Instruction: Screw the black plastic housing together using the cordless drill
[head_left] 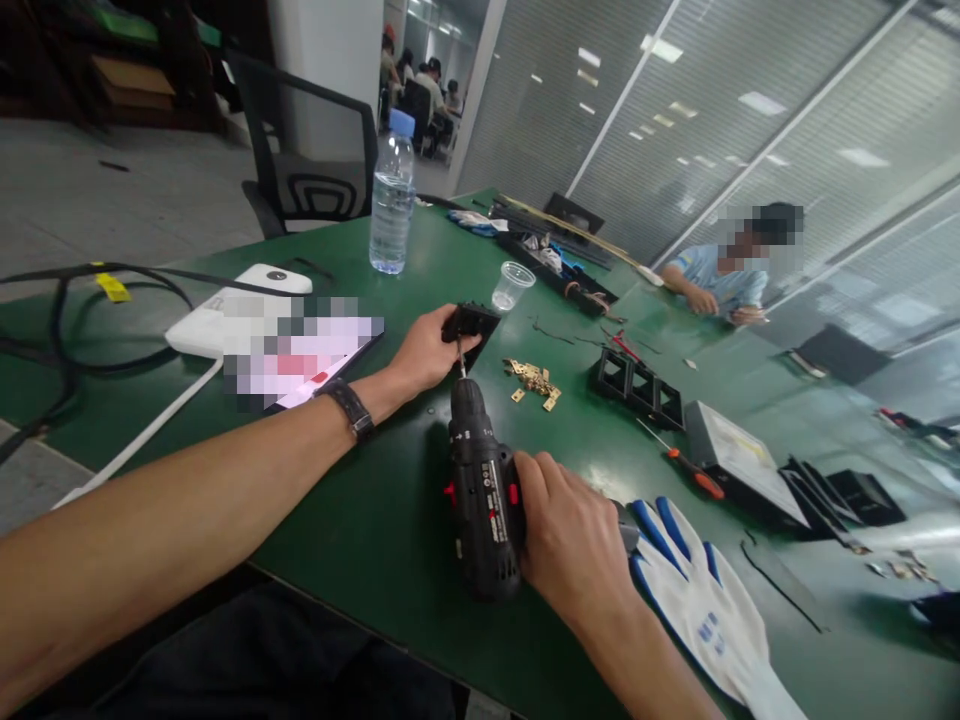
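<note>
My right hand point(574, 535) grips a black cordless drill point(484, 495) with red buttons, its bit pointing away from me. The bit tip meets a small black plastic frame point(471, 325) that my left hand point(427, 352) holds down on the green table point(375, 500). A dark watch sits on my left wrist. A little pile of small brass pieces point(534, 380) lies just right of the frame. A black multi-cell frame point(637, 385) rests further right.
A water bottle point(391, 195), a clear plastic cup point(512, 285), a white device with cable point(232, 310) and a phone lie beyond my left arm. A white and blue glove point(701, 595), an orange-handled screwdriver point(694, 475) and a boxed item point(739, 460) lie right. Another person point(724, 275) sits across.
</note>
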